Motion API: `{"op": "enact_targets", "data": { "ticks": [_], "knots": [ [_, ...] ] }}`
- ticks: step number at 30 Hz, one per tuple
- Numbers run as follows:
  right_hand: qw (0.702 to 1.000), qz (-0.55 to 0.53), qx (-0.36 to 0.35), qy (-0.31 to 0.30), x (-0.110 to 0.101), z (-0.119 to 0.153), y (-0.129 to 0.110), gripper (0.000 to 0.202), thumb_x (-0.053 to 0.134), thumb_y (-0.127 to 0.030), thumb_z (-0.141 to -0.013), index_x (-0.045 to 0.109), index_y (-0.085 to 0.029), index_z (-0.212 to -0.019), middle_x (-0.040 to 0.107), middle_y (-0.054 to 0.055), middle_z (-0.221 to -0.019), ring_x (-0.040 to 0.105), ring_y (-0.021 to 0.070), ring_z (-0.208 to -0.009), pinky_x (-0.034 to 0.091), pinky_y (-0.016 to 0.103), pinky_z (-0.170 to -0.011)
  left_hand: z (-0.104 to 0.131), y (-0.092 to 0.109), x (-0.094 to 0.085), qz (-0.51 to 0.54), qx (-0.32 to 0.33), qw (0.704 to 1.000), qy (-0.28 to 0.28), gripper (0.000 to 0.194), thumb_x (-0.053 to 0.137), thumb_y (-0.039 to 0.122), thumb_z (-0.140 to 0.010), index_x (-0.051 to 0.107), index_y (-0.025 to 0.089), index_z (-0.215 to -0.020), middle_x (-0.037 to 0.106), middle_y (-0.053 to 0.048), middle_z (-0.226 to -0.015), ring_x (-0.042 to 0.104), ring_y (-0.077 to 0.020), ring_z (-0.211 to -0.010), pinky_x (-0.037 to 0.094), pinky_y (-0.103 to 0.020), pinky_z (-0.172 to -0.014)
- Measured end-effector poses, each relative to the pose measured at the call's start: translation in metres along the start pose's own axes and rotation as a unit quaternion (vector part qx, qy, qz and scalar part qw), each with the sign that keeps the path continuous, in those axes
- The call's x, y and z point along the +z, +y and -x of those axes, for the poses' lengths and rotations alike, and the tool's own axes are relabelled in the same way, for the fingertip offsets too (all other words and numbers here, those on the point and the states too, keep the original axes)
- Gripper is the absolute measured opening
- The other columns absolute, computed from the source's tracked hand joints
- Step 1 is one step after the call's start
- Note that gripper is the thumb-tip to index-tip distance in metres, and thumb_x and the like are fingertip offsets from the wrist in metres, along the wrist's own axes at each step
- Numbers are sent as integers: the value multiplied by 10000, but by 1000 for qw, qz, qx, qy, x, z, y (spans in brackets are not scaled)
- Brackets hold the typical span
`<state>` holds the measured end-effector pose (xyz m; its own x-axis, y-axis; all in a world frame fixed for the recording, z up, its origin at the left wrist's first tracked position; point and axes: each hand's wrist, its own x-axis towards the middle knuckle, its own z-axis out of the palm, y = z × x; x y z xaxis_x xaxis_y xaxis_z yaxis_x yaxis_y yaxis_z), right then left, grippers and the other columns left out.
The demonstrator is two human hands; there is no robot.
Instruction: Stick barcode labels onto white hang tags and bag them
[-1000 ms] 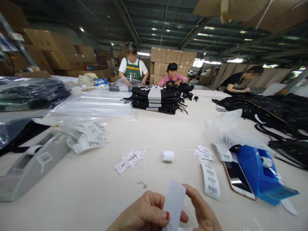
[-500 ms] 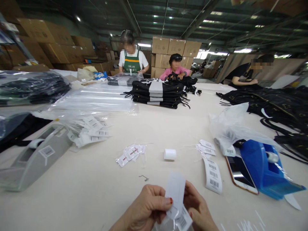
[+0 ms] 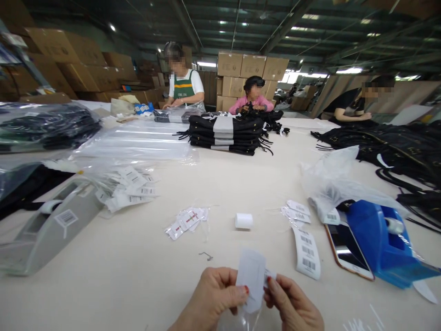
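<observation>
My left hand (image 3: 220, 294) pinches a whitish, rounded-corner tag (image 3: 251, 278) between thumb and fingers. A piece of clear plastic (image 3: 246, 319) hangs below it. Close by on the right, my right hand (image 3: 289, 299) grips a small white barcode label (image 3: 268, 276) at the tag's edge; most of that label is behind the fingers. Beyond both hands lies a small white roll (image 3: 244, 221). To its left is a little heap of printed tags (image 3: 188, 220) with strings, and a thin bent metal piece (image 3: 206, 254) rests nearer to me.
A strip of barcode labels (image 3: 306, 253), a phone (image 3: 349, 250) and a blue tape dispenser (image 3: 379, 243) lie at right. A grey dispenser (image 3: 65, 230) stands left, beside many paper tags (image 3: 132, 188). Folded black goods (image 3: 223, 133) are stacked ahead; several co-workers are around the table.
My right hand has shifted slightly right and now pinches the barcode label higher, beside the tag. The left hand keeps hold of the tag. The co-worker in the green apron has turned and leaned left.
</observation>
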<state>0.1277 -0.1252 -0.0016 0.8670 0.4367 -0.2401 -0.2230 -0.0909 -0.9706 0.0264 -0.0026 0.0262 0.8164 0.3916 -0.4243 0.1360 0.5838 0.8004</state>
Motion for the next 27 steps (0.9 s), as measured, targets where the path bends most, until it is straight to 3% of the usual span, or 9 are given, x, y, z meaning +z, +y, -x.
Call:
{"op": "enact_targets", "data": {
  "ticks": [2, 4, 8, 12, 14, 19, 27],
  "knots": [
    [999, 6, -44, 24, -17, -11, -6, 277, 693, -430, -639, 630, -195, -770, 599, -13, -566, 545, 131, -563, 471, 225, -550, 4, 3, 1, -18, -15, 1000, 10, 383, 756, 421, -488, 593, 86, -580, 595, -36, -531, 452, -77, -463, 295, -199, -462],
    [995, 17, -95, 7, -32, -16, -21, 256, 688, -401, -656, 627, -209, -814, 604, -10, -605, 560, 135, -591, 486, 217, -566, 9, 5, 3, -14, -32, 999, 17, 378, 734, 426, -513, 547, 106, -589, 606, -38, -534, 497, -93, -438, 305, -196, -440],
    [963, 154, -147, -163, -40, -11, -66, 159, 615, -368, -730, 629, -218, -780, 581, -6, -629, 552, 133, -584, 467, 203, -529, 15, 5, 5, -40, -67, 997, -11, 344, 697, 396, -543, 501, 127, -633, 629, -45, -584, 540, -107, -416, 337, -185, -411],
    [879, 317, -177, -309, -21, -3, -96, 205, 494, -360, -813, 567, -213, -691, 515, -23, -601, 493, 116, -569, 404, 212, -531, 17, 4, 4, -101, -94, 990, -30, 294, 672, 356, -546, 498, 134, -628, 593, -17, -526, 527, -101, -401, 300, -166, -374],
    [848, 364, -184, -340, -13, -4, -100, 210, 461, -348, -833, 544, -212, -695, 517, -25, -613, 481, 111, -572, 379, 214, -523, 18, 3, 3, -115, -98, 988, -41, 278, 660, 350, -560, 508, 132, -643, 593, -18, -521, 530, -104, -406, 290, -164, -372],
    [810, 413, -161, -384, -6, -8, -102, 212, 441, -337, -848, 542, -208, -713, 554, -21, -639, 500, 108, -588, 359, 214, -523, 21, 5, 3, -108, -115, 986, -47, 264, 645, 337, -554, 524, 130, -664, 613, -34, -547, 527, -106, -404, 332, -178, -393],
    [802, 410, -121, -418, -6, -12, -101, 176, 488, -308, -825, 580, -202, -719, 574, -29, -645, 500, 101, -599, 358, 202, -529, 24, 13, 5, -93, -131, 986, -53, 300, 686, 345, -506, 525, 126, -635, 618, -43, -554, 508, -86, -399, 309, -166, -392]
  ]
}}
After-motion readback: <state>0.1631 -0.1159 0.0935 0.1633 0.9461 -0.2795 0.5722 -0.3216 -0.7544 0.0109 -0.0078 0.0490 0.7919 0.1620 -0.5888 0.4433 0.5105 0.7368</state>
